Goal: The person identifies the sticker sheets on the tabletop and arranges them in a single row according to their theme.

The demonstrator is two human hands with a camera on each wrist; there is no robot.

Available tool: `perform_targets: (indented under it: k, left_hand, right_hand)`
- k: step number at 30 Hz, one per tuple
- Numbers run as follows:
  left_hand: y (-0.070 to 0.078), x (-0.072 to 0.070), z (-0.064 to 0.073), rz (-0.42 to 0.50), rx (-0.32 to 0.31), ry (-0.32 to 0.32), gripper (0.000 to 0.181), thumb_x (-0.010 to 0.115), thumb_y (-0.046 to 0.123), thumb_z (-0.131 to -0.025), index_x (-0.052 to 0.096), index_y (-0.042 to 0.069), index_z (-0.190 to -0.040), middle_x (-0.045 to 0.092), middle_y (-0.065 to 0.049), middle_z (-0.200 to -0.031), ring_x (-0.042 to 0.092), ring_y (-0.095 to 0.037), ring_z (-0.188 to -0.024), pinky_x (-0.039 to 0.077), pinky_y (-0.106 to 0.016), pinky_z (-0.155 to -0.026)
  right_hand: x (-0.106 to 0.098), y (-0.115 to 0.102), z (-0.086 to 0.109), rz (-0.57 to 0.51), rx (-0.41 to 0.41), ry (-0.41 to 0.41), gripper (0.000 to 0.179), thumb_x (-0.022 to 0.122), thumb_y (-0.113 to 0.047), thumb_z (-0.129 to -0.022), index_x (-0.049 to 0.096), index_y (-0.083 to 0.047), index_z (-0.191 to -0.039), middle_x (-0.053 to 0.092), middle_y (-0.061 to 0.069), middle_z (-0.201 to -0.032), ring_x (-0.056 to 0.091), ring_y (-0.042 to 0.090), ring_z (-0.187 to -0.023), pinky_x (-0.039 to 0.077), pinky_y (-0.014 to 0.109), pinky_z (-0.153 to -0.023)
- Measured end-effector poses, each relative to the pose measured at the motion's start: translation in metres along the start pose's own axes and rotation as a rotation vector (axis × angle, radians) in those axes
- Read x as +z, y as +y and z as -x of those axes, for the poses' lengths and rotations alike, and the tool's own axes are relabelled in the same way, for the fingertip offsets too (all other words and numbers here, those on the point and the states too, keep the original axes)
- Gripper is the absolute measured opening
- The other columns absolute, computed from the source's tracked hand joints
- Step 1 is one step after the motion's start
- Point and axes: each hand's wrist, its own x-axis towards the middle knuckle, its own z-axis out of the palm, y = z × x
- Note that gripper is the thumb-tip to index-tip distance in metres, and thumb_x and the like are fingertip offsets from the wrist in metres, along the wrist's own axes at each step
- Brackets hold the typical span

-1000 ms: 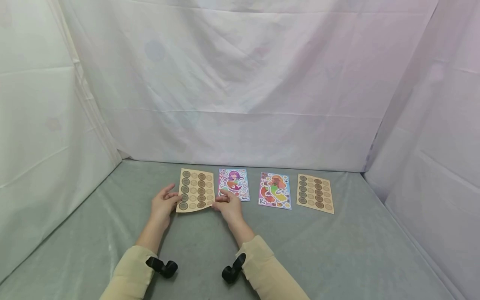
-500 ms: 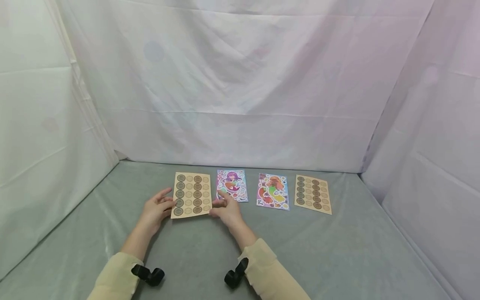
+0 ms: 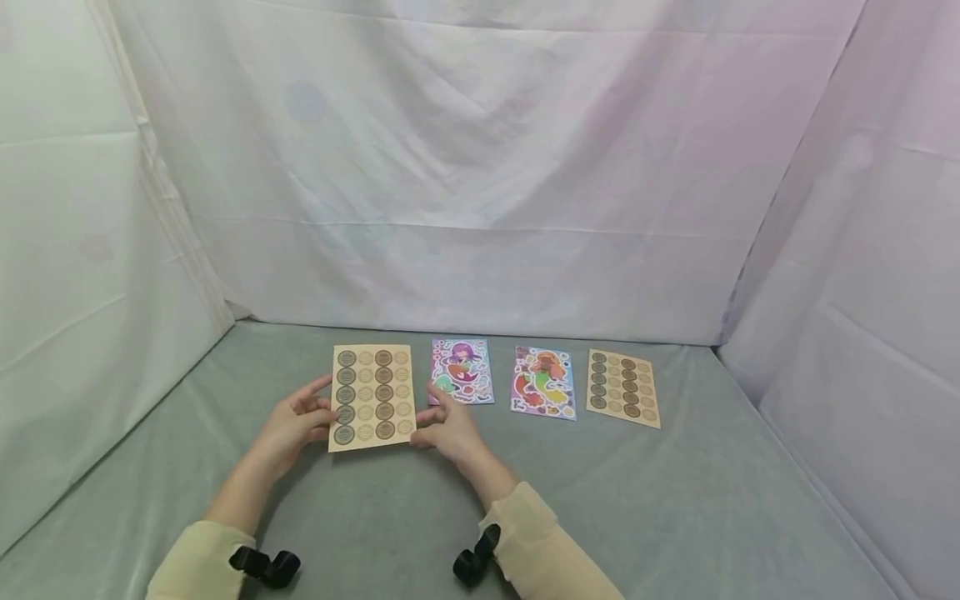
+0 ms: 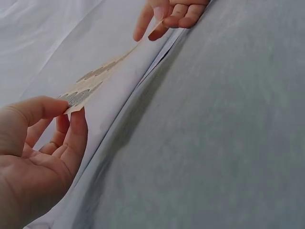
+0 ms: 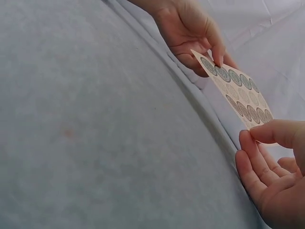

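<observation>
A tan sticker sheet with columns of round dark and light stickers is held up off the cloth by both hands. My left hand pinches its left edge near the lower corner, thumb on the printed face. At the lower right corner, my right hand pinches the sheet between thumb and fingers. The left wrist view shows the sheet almost edge-on, stretched between the two hands. From the right wrist, its round stickers face the camera.
Behind the right hand lies a purple-haired mermaid sticker sheet. Further right are another mermaid sticker sheet and a second tan sheet with round stickers. Grey cloth covers the table, and white curtains enclose it.
Both hands have brought the tan sticker sheet left and nearer, and it now appears larger and more upright. The other sheets stay in place apart from a slight view shift.
</observation>
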Motion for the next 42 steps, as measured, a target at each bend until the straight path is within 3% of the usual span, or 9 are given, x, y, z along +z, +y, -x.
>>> perform_targets:
  k: [15, 32, 42]
  left_hand:
    - [0.004, -0.015, 0.017, -0.053, 0.036, -0.058, 0.082, 0.06, -0.004, -0.083, 0.021, 0.013, -0.153, 0.056, -0.012, -0.096, 0.062, -0.019, -0.082, 0.055, -0.038, -0.07]
    - [0.006, -0.031, 0.033, -0.06, 0.105, -0.15, 0.081, 0.061, -0.005, -0.086, 0.017, 0.007, -0.153, 0.057, -0.01, -0.092, 0.062, -0.018, -0.079, 0.055, -0.037, -0.068]
    - [0.002, -0.039, 0.035, -0.07, 0.106, -0.196, 0.082, 0.062, -0.003, -0.086, 0.016, 0.006, -0.153, 0.053, -0.01, -0.089, 0.06, -0.017, -0.077, 0.056, -0.038, -0.068]
  right_hand:
    - [0.011, -0.008, 0.017, -0.054, -0.042, -0.18, 0.1, 0.067, 0.022, -0.064, 0.03, -0.012, -0.151, 0.061, 0.008, -0.073, 0.063, 0.018, -0.061, 0.057, 0.033, -0.063]
    - [0.023, -0.012, 0.032, -0.059, -0.041, -0.255, 0.104, 0.069, 0.02, -0.066, 0.025, -0.018, -0.152, 0.06, 0.007, -0.07, 0.064, 0.019, -0.06, 0.056, 0.033, -0.062]
    - [0.03, -0.017, 0.042, -0.052, -0.033, -0.278, 0.113, 0.071, 0.021, -0.065, 0.017, -0.021, -0.154, 0.059, 0.007, -0.067, 0.062, 0.017, -0.059, 0.055, 0.03, -0.06]
